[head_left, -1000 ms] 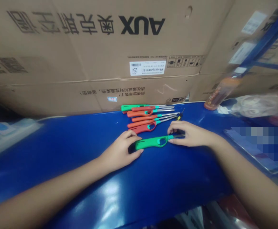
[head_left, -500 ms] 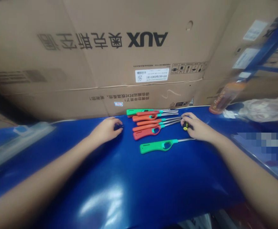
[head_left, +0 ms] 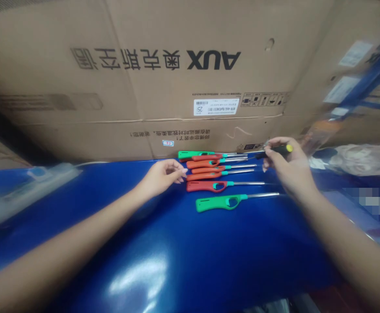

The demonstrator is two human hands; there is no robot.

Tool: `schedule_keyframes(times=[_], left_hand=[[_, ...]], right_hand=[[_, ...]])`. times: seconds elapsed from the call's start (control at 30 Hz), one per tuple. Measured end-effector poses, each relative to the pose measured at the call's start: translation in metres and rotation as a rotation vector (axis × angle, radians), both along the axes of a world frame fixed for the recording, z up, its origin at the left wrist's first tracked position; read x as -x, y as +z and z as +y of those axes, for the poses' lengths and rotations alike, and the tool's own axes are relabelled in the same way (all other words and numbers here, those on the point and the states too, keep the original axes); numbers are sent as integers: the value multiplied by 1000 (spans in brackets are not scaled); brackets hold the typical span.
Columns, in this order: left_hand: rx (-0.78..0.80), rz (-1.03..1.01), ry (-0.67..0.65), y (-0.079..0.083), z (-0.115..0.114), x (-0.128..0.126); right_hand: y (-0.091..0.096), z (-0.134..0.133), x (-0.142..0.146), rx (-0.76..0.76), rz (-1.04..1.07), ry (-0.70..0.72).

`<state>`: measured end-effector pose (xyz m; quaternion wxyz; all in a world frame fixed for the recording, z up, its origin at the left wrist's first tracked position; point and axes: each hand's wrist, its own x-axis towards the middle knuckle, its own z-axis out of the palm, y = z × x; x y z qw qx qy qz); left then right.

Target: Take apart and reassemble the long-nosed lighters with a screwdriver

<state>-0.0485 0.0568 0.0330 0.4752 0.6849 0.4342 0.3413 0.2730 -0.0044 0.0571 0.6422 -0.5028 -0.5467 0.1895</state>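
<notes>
Several long-nosed lighters lie side by side on the blue table (head_left: 163,261). Nearest me is a green lighter (head_left: 220,202), and a red lighter (head_left: 209,186) lies just behind it. More red and green lighters (head_left: 209,163) are stacked farther back. My right hand (head_left: 287,167) is raised above their metal tips and grips a small screwdriver (head_left: 276,150) with a black and yellow handle. My left hand (head_left: 162,176) rests on the table by the handle ends of the red lighters, fingers loosely curled with the fingertips touching them, holding nothing that I can see.
A big cardboard box (head_left: 163,78) marked AUX stands right behind the lighters. An orange bottle (head_left: 316,130) and a crumpled clear bag (head_left: 362,158) lie at the right. A pale flat object (head_left: 30,187) sits at the left edge.
My right hand has lifted the screwdriver off the table and up to the right. My left hand has moved right to the lighters' handle ends. One red lighter now lies apart from the stack.
</notes>
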Motion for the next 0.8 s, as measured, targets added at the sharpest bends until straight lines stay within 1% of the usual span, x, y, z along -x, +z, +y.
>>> schedule_keyframes(times=[0.07, 0.13, 0.2, 0.27, 0.37, 0.47, 0.8], left_hand=[[244, -260, -36, 5, -16, -13], [453, -434, -42, 5, -30, -23], [593, -532, -28, -1, -40, -29], [680, -592, -10, -10, -46, -32], [739, -674, 16, -21, -48, -32], [748, -734, 26, -26, -48, -32], [747, -731, -25, -32, -54, -33]], right_hand=[[12, -3, 21, 52, 142, 178], [16, -6, 42, 77, 221, 300], [12, -9, 59, 92, 250, 371], [2, -13, 71, 91, 301, 369], [-16, -18, 77, 111, 396, 367], [-25, -20, 74, 112, 435, 365], [-24, -24, 74, 35, 372, 245]])
